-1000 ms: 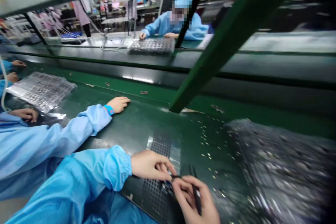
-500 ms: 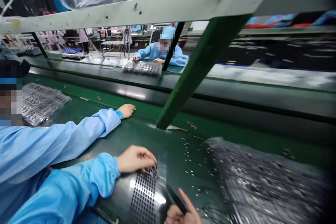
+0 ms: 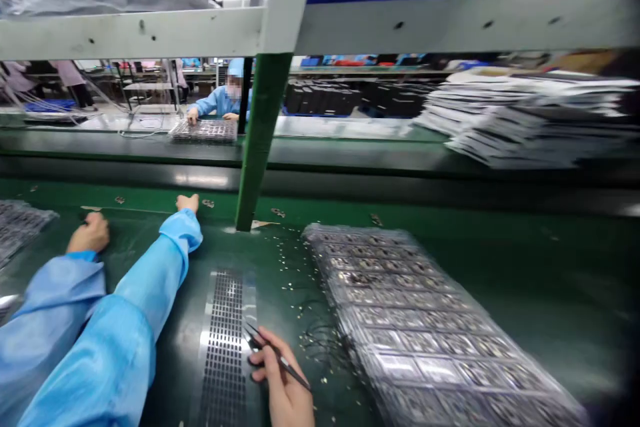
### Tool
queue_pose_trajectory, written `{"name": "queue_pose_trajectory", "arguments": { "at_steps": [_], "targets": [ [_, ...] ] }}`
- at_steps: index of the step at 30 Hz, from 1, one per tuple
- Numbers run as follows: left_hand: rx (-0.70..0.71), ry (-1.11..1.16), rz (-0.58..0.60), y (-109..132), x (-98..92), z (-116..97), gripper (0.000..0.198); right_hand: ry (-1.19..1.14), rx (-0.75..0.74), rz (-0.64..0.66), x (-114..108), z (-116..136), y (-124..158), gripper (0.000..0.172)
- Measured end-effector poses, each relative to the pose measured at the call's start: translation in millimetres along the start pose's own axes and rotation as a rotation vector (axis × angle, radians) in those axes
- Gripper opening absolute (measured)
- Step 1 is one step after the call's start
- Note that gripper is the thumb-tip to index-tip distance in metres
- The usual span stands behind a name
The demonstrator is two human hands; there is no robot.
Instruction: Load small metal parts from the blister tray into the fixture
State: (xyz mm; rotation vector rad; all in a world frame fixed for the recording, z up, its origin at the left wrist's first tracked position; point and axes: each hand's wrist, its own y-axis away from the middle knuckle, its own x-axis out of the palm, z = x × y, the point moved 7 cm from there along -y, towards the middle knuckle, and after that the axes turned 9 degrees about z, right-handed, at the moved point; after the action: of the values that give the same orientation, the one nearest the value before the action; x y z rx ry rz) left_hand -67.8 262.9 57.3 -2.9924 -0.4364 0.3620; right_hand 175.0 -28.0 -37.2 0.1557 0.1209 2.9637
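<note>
Pinching tweezers (image 3: 276,358) in right hand (image 3: 283,380), fingers (image 3: 265,363) closed on the shank, tips just beside the right edge of the perforated strip (image 3: 223,347) on the green worktop (image 3: 500,267). Wrapped trays (image 3: 420,320) right of the strip, small flecks (image 3: 295,287) between. Past the strip, blue-sleeved hand (image 3: 187,201) and second hand (image 3: 90,233) lie on the worktop; can't tell whose, so left fingers unclear. Co-worker (image 3: 225,97) far beyond the strip, at a metal tray (image 3: 203,130).
</note>
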Motion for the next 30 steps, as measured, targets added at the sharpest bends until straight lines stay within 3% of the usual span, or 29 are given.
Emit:
{"name": "queue_pose_trajectory", "arguments": {
  "at_steps": [2,4,5,7,9,11,12,14,16,18,21,24,27,30],
  "targets": [
    [0.007,0.001,-0.15,7,-5.4,-4,0.036,-0.018,-0.001,0.068,3,0,-2,0.036],
    [0.095,0.013,-0.27,29,2.4,-20,0.04,-0.024,-0.008,0.099,5,2,-3,0.034],
    [0.207,0.008,-0.294,45,12.1,-35,0.04,-0.027,-0.012,0.102,6,4,-3,0.033],
    [0.613,-0.039,-0.235,92,43.1,-80,0.032,-0.042,-0.013,0.084,7,6,-3,0.028],
    [1.005,-0.18,0.121,147,98.0,-121,0.017,-0.071,-0.003,0.055,6,6,-3,0.025],
    [1.248,-0.387,0.588,201,159.3,-140,0.014,-0.102,0.005,0.017,5,4,-2,0.028],
    [1.264,-0.509,0.766,219,186.0,-140,0.015,-0.112,0.007,0.004,4,3,-2,0.032],
    [1.133,-0.74,0.997,236,230.8,-132,0.019,-0.122,0.004,-0.019,3,2,-1,0.041],
    [0.932,-0.879,1.074,235,261.3,-120,0.023,-0.128,-0.007,-0.03,3,3,-1,0.046],
    [0.805,-0.923,1.075,231,278.8,-112,0.023,-0.131,-0.022,-0.02,4,5,-1,0.045],
    [0.743,-0.909,1.047,226,286.8,-108,0.019,-0.13,-0.03,-0.007,3,10,0,0.041],
    [0.71,-0.868,0.992,219,277.0,-115,0.021,-0.148,-0.001,0.031,2,13,2,0.033],
    [0.72,-0.715,0.867,208,246.2,-144,0.027,-0.161,0.015,0.073,2,19,5,0.031],
    [0.819,-0.419,0.745,206,191.6,-188,0.025,-0.17,0.044,0.115,3,26,8,0.035]
  ]
}}
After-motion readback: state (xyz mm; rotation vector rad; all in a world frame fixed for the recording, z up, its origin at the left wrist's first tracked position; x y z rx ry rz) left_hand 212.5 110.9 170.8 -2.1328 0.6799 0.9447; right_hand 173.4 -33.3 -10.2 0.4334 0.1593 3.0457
